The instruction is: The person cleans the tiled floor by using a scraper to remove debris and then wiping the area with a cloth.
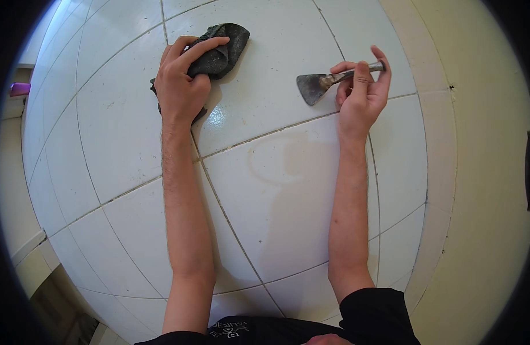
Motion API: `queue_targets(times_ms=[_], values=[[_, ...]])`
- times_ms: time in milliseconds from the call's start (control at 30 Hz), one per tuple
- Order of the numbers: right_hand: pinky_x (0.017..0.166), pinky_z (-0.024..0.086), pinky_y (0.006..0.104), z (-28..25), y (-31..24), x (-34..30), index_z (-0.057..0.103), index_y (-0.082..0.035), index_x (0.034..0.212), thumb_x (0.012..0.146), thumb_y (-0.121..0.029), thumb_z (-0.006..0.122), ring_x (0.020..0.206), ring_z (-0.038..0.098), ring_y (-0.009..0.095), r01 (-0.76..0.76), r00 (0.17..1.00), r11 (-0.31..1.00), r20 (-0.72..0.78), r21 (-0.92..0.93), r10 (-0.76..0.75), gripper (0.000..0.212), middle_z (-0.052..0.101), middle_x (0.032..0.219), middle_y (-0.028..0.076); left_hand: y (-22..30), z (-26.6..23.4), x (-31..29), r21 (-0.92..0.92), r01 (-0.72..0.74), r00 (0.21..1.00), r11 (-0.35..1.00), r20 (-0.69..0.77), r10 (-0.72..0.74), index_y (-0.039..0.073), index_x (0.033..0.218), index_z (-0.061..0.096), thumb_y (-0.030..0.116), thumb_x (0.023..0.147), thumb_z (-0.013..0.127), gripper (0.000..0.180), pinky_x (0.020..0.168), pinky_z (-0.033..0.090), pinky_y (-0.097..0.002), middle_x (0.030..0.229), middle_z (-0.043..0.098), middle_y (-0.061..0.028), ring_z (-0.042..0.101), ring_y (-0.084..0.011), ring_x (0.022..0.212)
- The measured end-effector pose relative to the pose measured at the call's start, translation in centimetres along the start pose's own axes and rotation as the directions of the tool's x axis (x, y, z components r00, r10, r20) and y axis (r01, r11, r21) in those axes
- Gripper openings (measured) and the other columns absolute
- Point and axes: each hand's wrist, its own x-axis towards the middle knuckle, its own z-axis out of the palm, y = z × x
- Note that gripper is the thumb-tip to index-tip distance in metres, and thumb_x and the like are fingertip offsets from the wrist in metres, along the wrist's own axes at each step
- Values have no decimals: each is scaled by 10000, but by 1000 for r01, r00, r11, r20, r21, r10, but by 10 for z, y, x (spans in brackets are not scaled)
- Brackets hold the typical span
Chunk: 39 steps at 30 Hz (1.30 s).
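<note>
Left hand [181,86]: grip closed over a dark grey rag [222,49] — pressed flat on the white tiled surface [121,126].
Right hand [361,92]: fingers pinched round the metal handle of a scraper [319,83].
Scraper: blade points toward the rag, held just over the tiles — well apart from the rag.
Hands: 2, both occupied.

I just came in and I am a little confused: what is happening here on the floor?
A person is working over a white tiled floor with both bare hands. The left hand presses a dark grey cloth onto a tile. The right hand holds a metal scraper by its handle, with the flat blade pointing left just above the tile. Faint stains and dirty grout lines show between the arms.
</note>
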Motion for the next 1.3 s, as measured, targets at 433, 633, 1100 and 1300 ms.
queue_targets(times_ms=[433,633,1100,1300], values=[[395,303,214,-2,1,0,442,17,1385,1051,-178,587,442,411,45,-26,998,1000,-51,7,27,414,700,821,102,-1,2,-1,-7,-12,1000,1000,-9,12,260,1100,800,-101,598,474,698,926,548,-343,1046,684,-24,635,-227,1021],[378,305,225,1,1,0,471,-13,1237,1040,-157,603,434,421,52,-73,996,996,47,45,71,278,708,826,125,-2,3,-1,-13,-6,1000,1000,-8,6,261,1100,800,-102,601,473,698,924,548,-342,1042,682,-26,635,-224,1014],[402,312,220,-3,6,4,441,-53,1100,1026,-154,636,438,409,56,-67,998,997,-17,39,67,231,738,883,167,1,3,-1,-8,8,1000,1000,-12,-8,261,1097,800,-102,604,473,694,913,547,-338,1041,677,-16,628,-222,1000],[405,308,222,-4,10,4,439,-58,1099,1027,-170,641,437,401,57,-56,998,998,5,33,56,242,738,880,161,5,0,-1,-9,12,1000,1000,6,-12,236,1110,797,-110,593,445,715,941,533,-331,1076,668,-50,630,-241,1030]])
